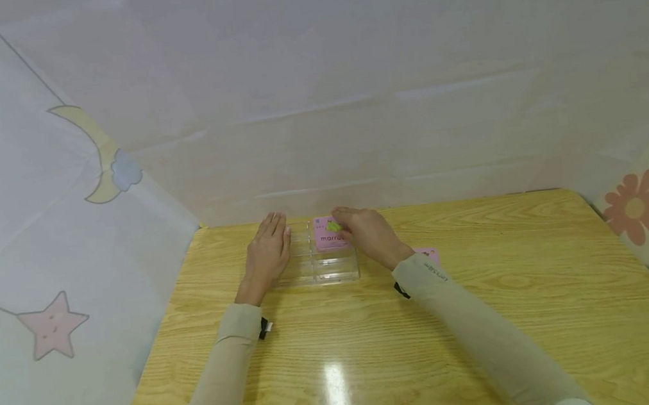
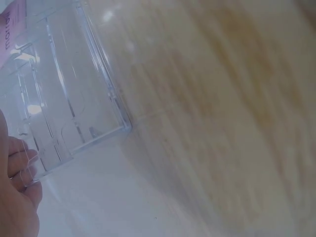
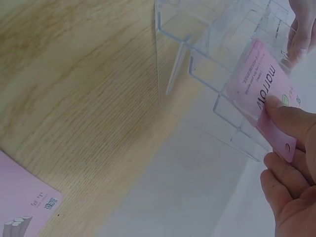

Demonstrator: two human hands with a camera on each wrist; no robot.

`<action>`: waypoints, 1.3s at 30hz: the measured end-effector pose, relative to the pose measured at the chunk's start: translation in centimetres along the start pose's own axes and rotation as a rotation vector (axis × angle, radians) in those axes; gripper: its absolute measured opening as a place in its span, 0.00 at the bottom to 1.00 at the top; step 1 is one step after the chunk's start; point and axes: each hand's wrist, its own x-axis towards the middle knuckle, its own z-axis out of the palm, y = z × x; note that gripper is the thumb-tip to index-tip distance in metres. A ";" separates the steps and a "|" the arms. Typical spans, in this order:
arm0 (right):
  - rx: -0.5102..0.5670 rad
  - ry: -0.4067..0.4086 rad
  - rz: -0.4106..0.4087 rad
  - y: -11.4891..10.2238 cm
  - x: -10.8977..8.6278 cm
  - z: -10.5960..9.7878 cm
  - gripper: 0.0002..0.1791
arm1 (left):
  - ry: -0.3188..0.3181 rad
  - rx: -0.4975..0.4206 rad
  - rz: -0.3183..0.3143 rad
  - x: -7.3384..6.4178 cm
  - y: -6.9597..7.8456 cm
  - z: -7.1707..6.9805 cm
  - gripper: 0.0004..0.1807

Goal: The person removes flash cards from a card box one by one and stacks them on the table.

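Note:
A clear plastic rack [image 1: 336, 269] with several slots stands at the back of the table. My left hand [image 1: 269, 252] holds its left side, fingertips over the edge; in the left wrist view that hand [image 2: 19, 192] overlaps the rack's end. A pink card [image 1: 327, 235] printed "marrow" with a green vegetable picture leans in the back right of the rack. Thumb on its face and fingers behind, my right hand [image 3: 296, 148] pinches this card [image 3: 264, 84] by one edge. Another pink card [image 1: 429, 255] lies on the table, partly behind my right wrist in the head view.
The wooden table [image 1: 514, 314] reaches back to a pale cloth wall [image 1: 378, 82]. At the left hangs cloth with a moon [image 1: 102, 157] and a star [image 1: 53, 326]; a flower print [image 1: 640, 207] is at the right. The loose card [image 3: 24, 197] shows a grey picture.

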 end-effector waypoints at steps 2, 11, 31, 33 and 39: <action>0.010 0.006 0.005 0.0 0.0 0.0 0.27 | 0.001 0.002 -0.001 0.0 0.0 0.0 0.28; 0.105 0.031 0.049 0.2 0.1 -0.4 0.27 | -0.004 -0.002 0.004 0.0 -0.1 0.0 0.29; 0.317 0.059 0.122 1.2 0.4 -1.3 0.21 | 0.009 0.008 0.011 0.1 -0.3 0.0 0.28; 0.323 0.063 0.133 1.2 0.4 -1.5 0.21 | 0.006 0.010 0.012 0.1 -0.3 0.0 0.28; 0.311 0.058 0.150 1.1 0.5 -1.9 0.21 | 0.015 0.014 0.017 0.1 -0.3 0.2 0.29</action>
